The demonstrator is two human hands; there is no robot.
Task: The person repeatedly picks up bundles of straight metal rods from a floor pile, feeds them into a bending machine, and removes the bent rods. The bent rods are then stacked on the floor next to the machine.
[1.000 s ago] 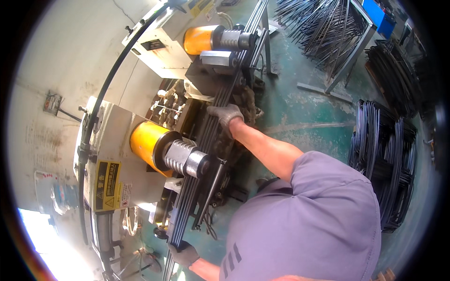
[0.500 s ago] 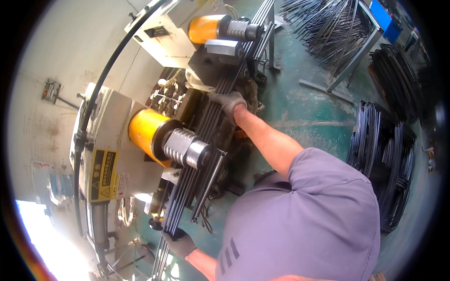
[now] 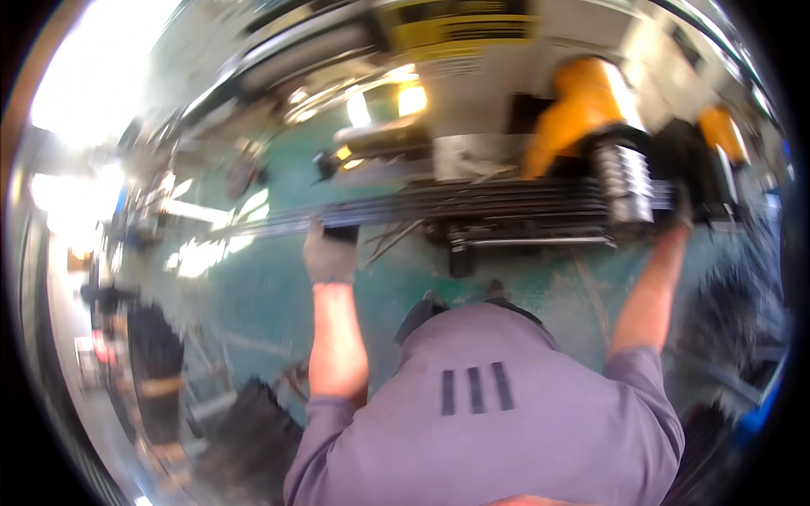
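A bundle of long, thin metal rods (image 3: 498, 201) runs left to right across the machine in front of me. My left hand (image 3: 331, 253), in a grey glove, is closed around the rods' left stretch, with the thumb at their near side. At the far right, my right hand (image 3: 682, 209) reaches the rods just past a ribbed metal roller (image 3: 624, 181). Blur and the machine parts hide its fingers. Above the roller sits an orange cylinder (image 3: 582, 105) of the press.
A second orange cylinder (image 3: 723, 135) stands farther right. Below the rods is a bar (image 3: 540, 242) on the machine's near side. Dark stacked bundles (image 3: 245, 438) lie at the lower left, and more dark rods (image 3: 730, 304) at the right. The green floor (image 3: 245, 312) shows between.
My view has swung round, so the rods now lie nearly level across it instead of slanting. My left hand stays on the rods; the right is now blurred beside the roller.
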